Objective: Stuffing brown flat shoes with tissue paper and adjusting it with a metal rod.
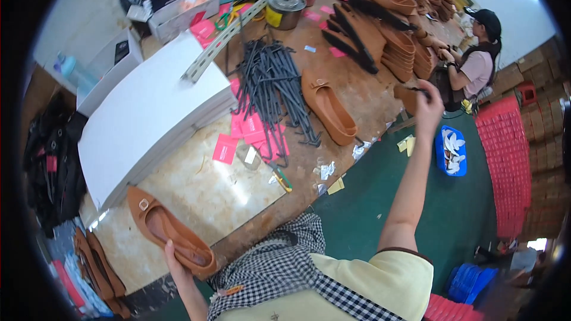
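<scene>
My left hand (177, 261) grips a brown pointed flat shoe (163, 226) by its heel end, a pale buckle on its toe. The toe points toward the far left over the marbled tabletop. With the arm stretched far right, my right hand (429, 107) is closed on a small brown piece (406, 96) with something dark at the fingers; its kind is not clear. That hand is beside the table's right edge, near a stack of brown shoes (397, 53). A matching brown flat (330, 107) lies alone on the brown table, right of a pile of dark bent rods (273, 83).
A tall stack of white sheets (148, 113) curves along the left. Pink cards (225, 148) and a metal tin (284, 9) lie on the table (256, 226). A blue basket (451, 151) holds white pieces. A person (476, 62) in a cap works at far right.
</scene>
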A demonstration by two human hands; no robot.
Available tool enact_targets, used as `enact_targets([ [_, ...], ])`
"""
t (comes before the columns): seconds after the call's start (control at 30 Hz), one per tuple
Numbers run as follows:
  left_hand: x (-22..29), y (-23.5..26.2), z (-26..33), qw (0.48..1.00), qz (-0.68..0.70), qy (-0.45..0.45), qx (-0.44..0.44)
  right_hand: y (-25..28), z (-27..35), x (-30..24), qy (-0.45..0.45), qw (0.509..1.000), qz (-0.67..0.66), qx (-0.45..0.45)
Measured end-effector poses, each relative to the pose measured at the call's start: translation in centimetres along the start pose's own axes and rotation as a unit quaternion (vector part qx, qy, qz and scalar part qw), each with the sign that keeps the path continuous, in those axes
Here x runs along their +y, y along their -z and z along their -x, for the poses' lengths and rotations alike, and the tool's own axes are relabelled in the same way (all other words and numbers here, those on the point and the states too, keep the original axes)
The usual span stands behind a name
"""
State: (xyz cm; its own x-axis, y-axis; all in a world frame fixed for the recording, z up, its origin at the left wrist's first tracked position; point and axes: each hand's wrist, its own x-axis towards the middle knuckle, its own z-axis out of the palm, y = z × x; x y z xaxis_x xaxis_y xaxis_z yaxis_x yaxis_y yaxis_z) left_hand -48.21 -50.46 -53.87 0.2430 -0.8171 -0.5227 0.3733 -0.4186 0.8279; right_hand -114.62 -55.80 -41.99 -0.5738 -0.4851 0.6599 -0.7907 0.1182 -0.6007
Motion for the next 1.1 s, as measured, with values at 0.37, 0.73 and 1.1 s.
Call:
enact_targets([
  [0.37, -2.7, -3.5, -2.2, 0.998, 0.015, -0.055, 0.013, -6.6, 25.8, -18.2, -0.557, 0.525, -0.515, -0.386],
  [0.73, 2.5, -6.6, 3.3, 0.659, -0.616, -0.398, -0.166, -7.8, 13.2, -3.9, 0.052, 0.909, 0.207, -0.359],
  [1.1, 1.5, -9.1, 1.5, 0.506, -0.645, -0.478, -0.315, -6.3, 22.6, -21.1, 0.453, 0.817, -0.067, -0.350],
])
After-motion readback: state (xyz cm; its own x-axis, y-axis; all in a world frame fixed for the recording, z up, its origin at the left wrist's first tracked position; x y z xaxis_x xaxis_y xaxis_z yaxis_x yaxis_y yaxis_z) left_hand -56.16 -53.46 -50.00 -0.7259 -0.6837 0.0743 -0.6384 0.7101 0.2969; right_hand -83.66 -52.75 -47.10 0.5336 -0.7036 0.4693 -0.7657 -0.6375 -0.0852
